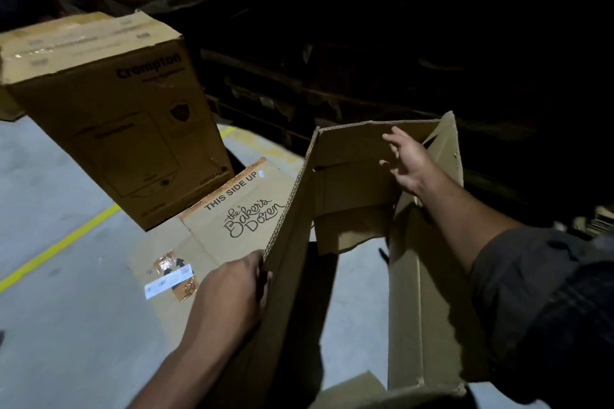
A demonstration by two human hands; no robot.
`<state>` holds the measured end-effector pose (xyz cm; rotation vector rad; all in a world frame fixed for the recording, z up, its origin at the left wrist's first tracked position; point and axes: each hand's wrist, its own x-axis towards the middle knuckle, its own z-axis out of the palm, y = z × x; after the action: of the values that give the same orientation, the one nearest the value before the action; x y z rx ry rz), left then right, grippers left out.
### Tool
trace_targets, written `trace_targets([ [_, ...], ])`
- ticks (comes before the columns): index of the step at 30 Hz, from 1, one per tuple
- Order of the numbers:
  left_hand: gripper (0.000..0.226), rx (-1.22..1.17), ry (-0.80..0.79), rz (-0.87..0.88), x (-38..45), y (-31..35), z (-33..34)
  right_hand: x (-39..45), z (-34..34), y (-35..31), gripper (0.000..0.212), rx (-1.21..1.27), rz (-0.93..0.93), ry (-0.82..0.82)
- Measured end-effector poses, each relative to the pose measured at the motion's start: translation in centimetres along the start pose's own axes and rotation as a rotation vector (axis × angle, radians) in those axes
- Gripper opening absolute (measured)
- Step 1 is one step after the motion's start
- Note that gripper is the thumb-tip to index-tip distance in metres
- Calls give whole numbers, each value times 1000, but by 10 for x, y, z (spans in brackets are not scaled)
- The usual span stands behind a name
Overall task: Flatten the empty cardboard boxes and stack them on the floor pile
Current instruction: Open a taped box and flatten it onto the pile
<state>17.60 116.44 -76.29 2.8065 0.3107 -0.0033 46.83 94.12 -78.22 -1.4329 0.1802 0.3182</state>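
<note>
The left hand point(232, 292) gripped the near left wall edge of an open box point(352, 176), while the right hand point(407, 159) reached inside, fingers spread and loose, holding nothing. One flattened box point(239, 209) lay on the grey floor point(66, 325); one upright box point(116, 116) stood behind it. Dark cardboard stacks point(299, 76) lined the room.

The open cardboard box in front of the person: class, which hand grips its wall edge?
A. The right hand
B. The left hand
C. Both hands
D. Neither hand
B: the left hand curls over the corrugated edge of the open cardboard box, while the right hand hangs spread-fingered inside it, gripping nothing.
</note>
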Motion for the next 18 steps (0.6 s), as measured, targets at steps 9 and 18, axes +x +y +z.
trace_targets([
  [9,7,20,-19,-34,3,18,4,-138,-50,9,88,-1379,-476,556],
  [18,27,-141,-218,-100,-30,22,1,-271,-58,72,30,-468,120,292],
])
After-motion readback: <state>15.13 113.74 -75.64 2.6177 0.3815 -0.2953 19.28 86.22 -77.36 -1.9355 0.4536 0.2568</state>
